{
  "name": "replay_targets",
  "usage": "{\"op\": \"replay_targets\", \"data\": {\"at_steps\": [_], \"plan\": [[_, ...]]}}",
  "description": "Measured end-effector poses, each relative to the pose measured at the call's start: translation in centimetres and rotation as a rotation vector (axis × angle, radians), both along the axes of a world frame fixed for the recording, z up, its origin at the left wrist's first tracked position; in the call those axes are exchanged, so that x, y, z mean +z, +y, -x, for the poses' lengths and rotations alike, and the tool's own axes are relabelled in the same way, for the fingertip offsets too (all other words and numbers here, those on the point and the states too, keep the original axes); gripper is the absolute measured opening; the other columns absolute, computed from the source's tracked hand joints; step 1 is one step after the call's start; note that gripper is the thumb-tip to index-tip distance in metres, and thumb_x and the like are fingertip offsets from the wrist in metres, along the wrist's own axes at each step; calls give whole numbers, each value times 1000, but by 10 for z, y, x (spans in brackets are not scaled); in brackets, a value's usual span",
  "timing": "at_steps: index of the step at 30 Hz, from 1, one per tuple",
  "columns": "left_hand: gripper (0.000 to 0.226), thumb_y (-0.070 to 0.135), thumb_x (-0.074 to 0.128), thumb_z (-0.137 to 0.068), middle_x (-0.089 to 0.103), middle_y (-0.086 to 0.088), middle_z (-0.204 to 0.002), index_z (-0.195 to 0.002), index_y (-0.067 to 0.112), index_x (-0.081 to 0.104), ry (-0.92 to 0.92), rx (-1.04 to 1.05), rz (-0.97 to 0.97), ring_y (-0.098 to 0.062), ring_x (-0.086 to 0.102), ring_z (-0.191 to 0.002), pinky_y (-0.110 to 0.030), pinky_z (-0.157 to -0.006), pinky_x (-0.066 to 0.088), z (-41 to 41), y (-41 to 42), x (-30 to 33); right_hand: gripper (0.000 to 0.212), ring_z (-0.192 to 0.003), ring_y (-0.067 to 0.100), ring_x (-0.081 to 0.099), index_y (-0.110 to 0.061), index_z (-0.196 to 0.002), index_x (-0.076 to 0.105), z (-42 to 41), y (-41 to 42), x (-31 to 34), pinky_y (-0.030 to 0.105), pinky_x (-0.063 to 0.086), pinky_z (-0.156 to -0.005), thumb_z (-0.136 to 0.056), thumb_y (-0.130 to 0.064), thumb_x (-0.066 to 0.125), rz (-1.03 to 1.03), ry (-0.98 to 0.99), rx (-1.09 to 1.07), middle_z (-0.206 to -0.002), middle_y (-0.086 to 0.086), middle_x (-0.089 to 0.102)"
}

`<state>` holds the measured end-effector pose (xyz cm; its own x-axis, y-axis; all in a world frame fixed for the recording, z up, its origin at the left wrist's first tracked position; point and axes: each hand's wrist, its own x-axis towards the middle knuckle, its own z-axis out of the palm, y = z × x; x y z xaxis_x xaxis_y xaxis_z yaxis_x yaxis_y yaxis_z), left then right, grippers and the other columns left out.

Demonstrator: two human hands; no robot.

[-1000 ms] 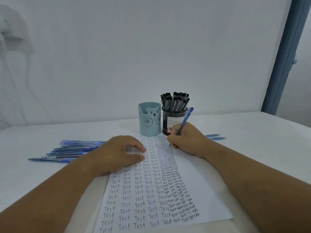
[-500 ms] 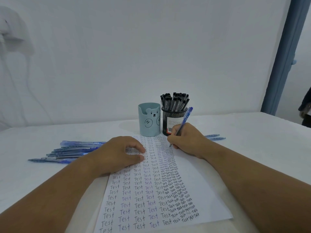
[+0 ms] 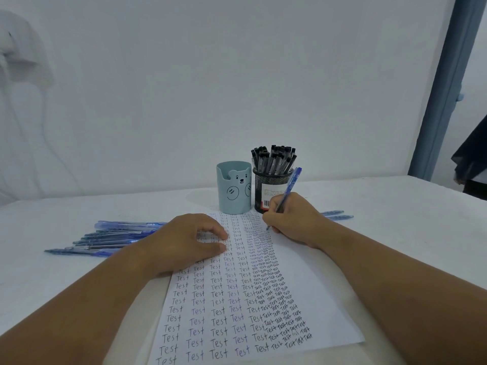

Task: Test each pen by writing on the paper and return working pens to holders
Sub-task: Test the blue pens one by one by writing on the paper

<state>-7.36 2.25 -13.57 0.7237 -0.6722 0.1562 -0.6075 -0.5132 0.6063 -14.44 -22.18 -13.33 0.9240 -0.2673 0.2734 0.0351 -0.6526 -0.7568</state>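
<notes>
Both forearms reach forward. The left hand point(image 3: 184, 241) lies palm down, fingers loosely curled. The right hand point(image 3: 292, 219) pinches something, fingertips seemingly bunched

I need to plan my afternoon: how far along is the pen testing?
Done: the paper is mostly covered in "Test", and the mesh holder is packed with black pens. In hand: the right hand is writing with a blue pen; the left hand steadies the sheet. Left: the pile of blue pens and two more.
</notes>
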Motion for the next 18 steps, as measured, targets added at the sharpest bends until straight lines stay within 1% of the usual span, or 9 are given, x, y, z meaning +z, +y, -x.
{"op": "replay_targets", "data": {"at_steps": [4,7,12,14,18], "plan": [[14,37,79,-84,66,29,-112,-97,39,75,3,0,12,9,55,-113,-24,-107,40,0,0,-1,25,-60,14,58,-14,-62,54,1,1,1,25,46,-59,-85,-12,64,8,5,0,-59,7,57],[14,38,79,-85,66,28,-113,-97,40,74,1,7,4,7,55,-115,-26,-109,40,-1,0,-1,26,-63,14,61,-14,-61,54,1,2,1,23,47,-59,-85,-11,64,12,-2,2,-58,6,58],[14,38,79,-84,66,28,-113,-96,40,74,1,8,13,5,56,-115,-31,-110,41,-1,0,-1,27,-65,18,62,-17,-60,54,0,-1,-1,30,48,-63,-84,-15,65,10,-13,-23,-58,5,60],[14,37,79,-84,66,27,-114,-97,39,74,2,8,15,5,55,-115,-30,-110,41,0,0,-1,27,-66,19,61,-18,-60,53,0,-2,-1,30,49,-65,-85,-15,64,18,-14,-29,-59,6,60],[14,37,78,-85,65,27,-115,-98,39,74,-4,1,6,5,55,-116,-29,-110,40,0,0,0,28,-60,16,54,-17,-60,52,0,0,0,29,47,-62,-85,-15,64,23,-5,-18,-59,7,58]]}}
